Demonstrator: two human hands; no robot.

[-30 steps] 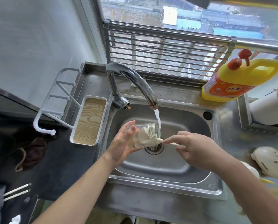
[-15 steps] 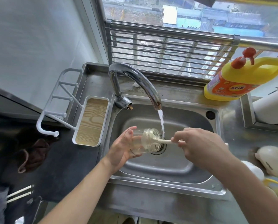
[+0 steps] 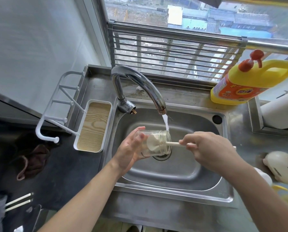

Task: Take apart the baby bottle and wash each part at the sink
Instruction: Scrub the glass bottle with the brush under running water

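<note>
Head view: my left grip [image 3: 128, 154] holds the wet bottle [image 3: 163, 138] round its body; I think it is light and slippery. My right grip [image 3: 212, 148] pinches the brush handle [image 3: 173, 144].

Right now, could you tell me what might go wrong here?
The clear bottle lies sideways in the left hand over the sink; it could slip and drop. The water stream lands at the bottle's mouth and may splash out. The right hand pinches the thin brush handle, which could twist loose.
</note>
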